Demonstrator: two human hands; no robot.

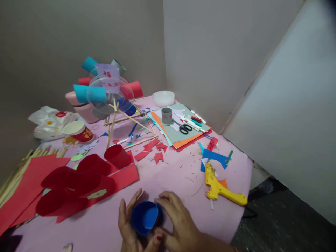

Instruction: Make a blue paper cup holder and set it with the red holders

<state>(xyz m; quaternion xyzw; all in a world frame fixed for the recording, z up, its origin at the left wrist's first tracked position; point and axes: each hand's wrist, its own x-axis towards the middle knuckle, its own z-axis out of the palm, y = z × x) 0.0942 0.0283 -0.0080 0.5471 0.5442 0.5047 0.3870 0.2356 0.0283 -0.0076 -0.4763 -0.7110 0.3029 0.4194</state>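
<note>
A small blue paper cup shape [145, 217] is held between my hands near the table's front edge, its round opening facing up toward me. My left hand [129, 225] curls around its left side, fingers pointing away from me. On the other side my right hand [178, 221] grips the rim and wall, thumb low and fingertips at the top. The cup's underside is hidden. To the left stand several red paper tubes [91, 187] on red paper strips. A yellow glue gun [219, 185] lies to the right, beside a blue paper offcut [214, 157].
Behind stands a stick frame [131, 120] bearing a clear plastic wheel [110, 94] with coloured tubes. Scissors [185, 128], markers and a grey tube [167, 115] rest on stacked paper. A paper cup [78, 132], wooden sticks [15, 171] and red scraps [159, 157] lie around. Walls border the table.
</note>
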